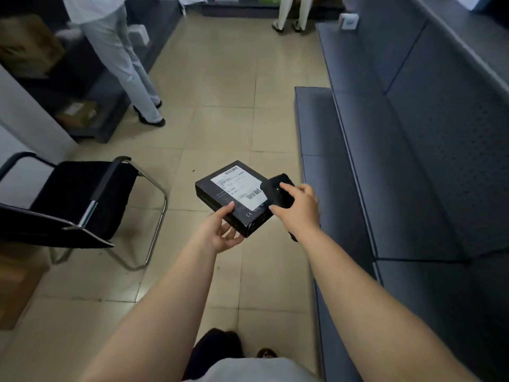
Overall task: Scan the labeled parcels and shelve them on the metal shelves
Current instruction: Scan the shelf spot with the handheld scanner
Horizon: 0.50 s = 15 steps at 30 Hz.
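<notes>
One parcel (232, 197) is mid-scan: left hand (220, 232) grips its near corner, right hand (298, 210) clasps the scanner (279, 190) over its label (239, 190) (shelving remains).

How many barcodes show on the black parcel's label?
2: one at the far top edge of the white label, one near its lower corner. The scanner may hide part of it.

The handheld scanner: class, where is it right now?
In the head view, the handheld scanner is right of centre, held in the right hand over the right edge of the black labelled parcel.
</notes>
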Available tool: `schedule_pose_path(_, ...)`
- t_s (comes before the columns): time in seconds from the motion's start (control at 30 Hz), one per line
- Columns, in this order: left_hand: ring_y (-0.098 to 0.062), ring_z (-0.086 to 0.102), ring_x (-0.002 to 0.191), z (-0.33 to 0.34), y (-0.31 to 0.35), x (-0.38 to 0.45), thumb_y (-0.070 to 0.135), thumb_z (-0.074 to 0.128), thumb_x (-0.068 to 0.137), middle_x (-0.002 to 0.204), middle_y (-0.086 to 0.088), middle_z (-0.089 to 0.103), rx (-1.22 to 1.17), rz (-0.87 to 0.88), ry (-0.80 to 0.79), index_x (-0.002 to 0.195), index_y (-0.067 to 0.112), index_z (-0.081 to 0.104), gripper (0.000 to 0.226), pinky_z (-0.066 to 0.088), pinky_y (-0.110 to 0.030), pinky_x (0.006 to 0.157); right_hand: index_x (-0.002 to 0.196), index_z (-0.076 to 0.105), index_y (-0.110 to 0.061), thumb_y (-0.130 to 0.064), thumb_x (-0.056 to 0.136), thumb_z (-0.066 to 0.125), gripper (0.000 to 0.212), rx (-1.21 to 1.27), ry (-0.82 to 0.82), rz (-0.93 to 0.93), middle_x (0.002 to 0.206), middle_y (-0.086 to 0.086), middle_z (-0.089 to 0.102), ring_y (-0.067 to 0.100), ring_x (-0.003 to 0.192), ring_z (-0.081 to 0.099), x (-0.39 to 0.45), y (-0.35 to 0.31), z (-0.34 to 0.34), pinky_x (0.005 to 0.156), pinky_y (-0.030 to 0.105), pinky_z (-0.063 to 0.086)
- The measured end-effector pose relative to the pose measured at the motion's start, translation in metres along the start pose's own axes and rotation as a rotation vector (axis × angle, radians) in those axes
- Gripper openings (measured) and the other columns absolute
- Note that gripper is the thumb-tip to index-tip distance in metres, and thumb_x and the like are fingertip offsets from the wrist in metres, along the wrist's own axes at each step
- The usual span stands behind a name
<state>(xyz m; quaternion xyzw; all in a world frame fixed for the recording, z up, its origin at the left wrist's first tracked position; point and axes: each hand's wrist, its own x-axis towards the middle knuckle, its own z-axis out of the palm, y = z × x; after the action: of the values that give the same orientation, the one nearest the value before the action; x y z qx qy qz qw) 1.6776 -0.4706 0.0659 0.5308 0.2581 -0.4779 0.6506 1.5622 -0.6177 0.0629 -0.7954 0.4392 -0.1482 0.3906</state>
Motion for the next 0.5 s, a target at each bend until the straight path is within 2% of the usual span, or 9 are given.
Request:
schedule_pose_path(0.13,-0.028,0.058,0.111,0.033,0.071,0.061,0.015,0.079,0.083,0.102,-0.011,0.063,-0.043,-0.003,0.005,0.101,0.01,0.057,0.029,0.052,-0.053,0.096,0.129,0.061,-0.035,-0.029,0.072,0.078,0.06,0.037,-0.002,-0.005,0.128,-0.006,0.043,0.02,0.117,0.044,0.092,-0.027,0.028,0.102,0.045,0.041)
schedule_pose_path(0.27,-0.03,0.058,0.115,0.076,0.159,0.134,0.013,0.08,0.081,0.1,-0.012,0.066,-0.025,-0.013,-0.016,0.102,0.006,0.056,0.032,0.053,-0.056,0.092,0.13,0.06,-0.035,-0.029,0.073,0.078,0.06,0.026,0.033,0.0,0.128,-0.007,0.041,0.018,0.119,0.043,0.204,-0.057,0.052,0.103,0.043,0.04)
schedule_pose_path(0.37,-0.031,0.057,0.114,0.122,0.229,0.183,0.012,0.079,0.084,0.099,-0.013,0.066,0.011,-0.029,-0.033,0.099,0.006,0.055,0.029,0.051,-0.056,0.096,0.13,0.06,-0.034,-0.029,0.074,0.078,0.06,0.02,0.056,0.013,0.125,-0.008,0.04,0.018,0.117,0.043,0.29,-0.083,0.06,0.104,0.043,0.039)
schedule_pose_path(0.5,-0.03,0.058,0.114,0.194,0.312,0.244,0.011,0.08,0.082,0.108,-0.011,0.065,0.056,-0.038,-0.062,0.104,0.008,0.058,0.031,0.053,-0.056,0.091,0.131,0.058,-0.039,-0.034,0.074,0.077,0.061,-0.025,0.084,0.046,0.127,-0.01,0.041,0.015,0.117,0.042,0.397,-0.11,0.058,0.103,0.039,0.039)
